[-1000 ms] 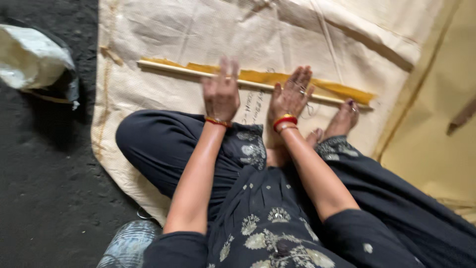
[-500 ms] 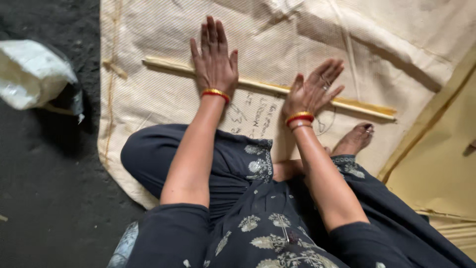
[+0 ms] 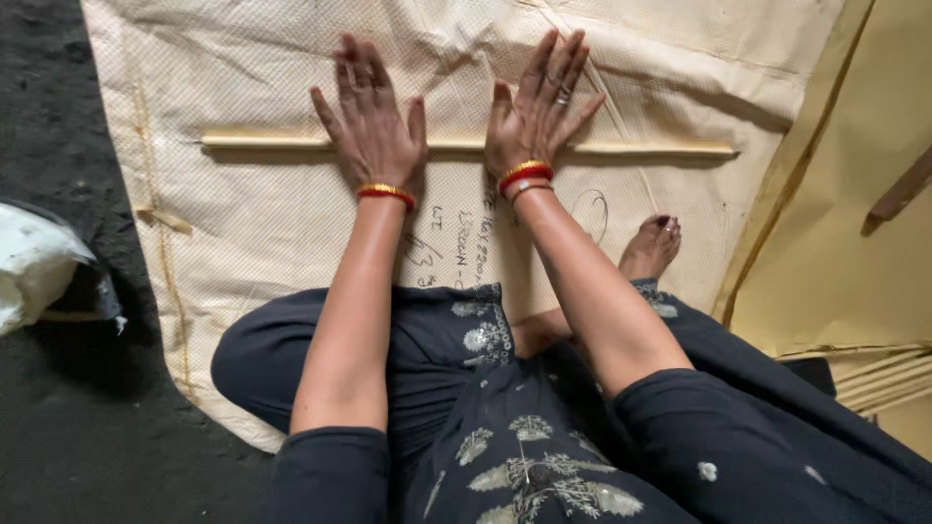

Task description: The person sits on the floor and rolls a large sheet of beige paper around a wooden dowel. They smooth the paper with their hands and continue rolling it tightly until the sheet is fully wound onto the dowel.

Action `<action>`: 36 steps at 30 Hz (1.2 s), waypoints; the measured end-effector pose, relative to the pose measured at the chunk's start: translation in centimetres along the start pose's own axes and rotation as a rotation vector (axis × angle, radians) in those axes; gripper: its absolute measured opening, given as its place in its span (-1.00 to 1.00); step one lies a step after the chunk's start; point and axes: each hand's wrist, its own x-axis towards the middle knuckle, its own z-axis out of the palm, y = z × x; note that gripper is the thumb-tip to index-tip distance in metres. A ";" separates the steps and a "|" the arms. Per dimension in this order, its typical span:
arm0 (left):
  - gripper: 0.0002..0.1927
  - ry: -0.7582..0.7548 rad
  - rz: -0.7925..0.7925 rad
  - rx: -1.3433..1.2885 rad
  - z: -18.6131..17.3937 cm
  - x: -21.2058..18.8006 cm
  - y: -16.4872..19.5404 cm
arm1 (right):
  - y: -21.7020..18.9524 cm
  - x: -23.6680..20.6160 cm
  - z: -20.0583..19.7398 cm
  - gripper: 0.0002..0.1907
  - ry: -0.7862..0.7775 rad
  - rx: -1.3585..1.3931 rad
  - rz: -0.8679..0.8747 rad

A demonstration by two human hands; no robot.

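Left hand: the left hand (image 3: 372, 131) lies flat, palm down, fingers spread and pointing far, pressed on top of the rolled stick; it grips nothing, only bears down.
Right hand: the right hand (image 3: 540, 114) lies the same way just right of the left, palm down, fingers fanned out, a ring on one finger; nothing is pinched or closed in it.
Rolled stick: a long, thin, pale yellow rolled stick (image 3: 641, 148) lies across the far part of the sack, running left to right; both palms cover its middle, and its two ends stick out well past the hands on either side.
Bangles: red and gold bangles (image 3: 385, 192) sit on each wrist, just near of the stick.
Sack: a cream woven sack (image 3: 252, 223) is spread flat on the ground under the stick and hands, with some dark handwriting on it between the forearms.
Bare foot: a bare foot (image 3: 652, 247) rests on the sack, near and right of the right hand, apart from the stick.
Clothing: dark garments with a pale floral print (image 3: 524, 456) cover the crossed legs at the near edge.
Ground: dark rough ground (image 3: 58, 408) lies to the left, with a white plastic bag (image 3: 34, 272) on it.
Yellow sheet: a yellow sheet (image 3: 854, 243) lies to the right of the sack.
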 end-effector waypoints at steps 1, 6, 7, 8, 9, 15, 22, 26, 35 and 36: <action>-0.20 0.045 -0.024 -0.013 -0.5 0.7 0.5 | -0.1 0.6 -0.4 -0.16 0.136 0.106 -0.027; -0.20 0.121 -0.137 -0.060 -2.1 5.1 2.2 | -0.3 -0.3 -2.6 -0.14 0.423 0.374 -0.123; -0.19 0.157 -0.139 -0.052 -1.8 5.9 2.0 | -0.5 -0.5 -3.3 -0.12 0.248 0.193 -0.073; -0.18 0.193 -0.150 -0.043 -1.3 6.6 1.6 | -0.5 -0.5 -4.2 -0.11 0.066 0.019 -0.029; -0.20 0.400 -0.032 -0.078 -0.6 7.2 1.2 | -0.8 -0.3 -5.2 -0.09 -0.118 -0.140 0.012; -0.51 0.651 0.681 -0.095 5.4 8.9 -0.5 | -2.2 4.5 -11.8 -0.16 -0.088 -0.116 0.009; -0.53 0.837 0.673 -0.059 3.2 8.5 4.1 | -2.0 6.8 -14.2 -0.12 0.257 0.301 -0.099; -0.62 0.745 0.629 -0.154 3.3 4.9 3.8 | 8.0 4.2 -15.0 -0.03 0.317 0.381 -0.513; -0.68 0.594 0.725 -0.249 15.1 -6.8 -0.8 | 41.8 -10.1 -12.2 -0.26 0.160 0.090 -0.543; -0.69 0.556 0.718 -0.232 15.8 -7.2 -0.8 | 40.7 -10.5 -8.7 -0.31 -0.134 0.138 -0.317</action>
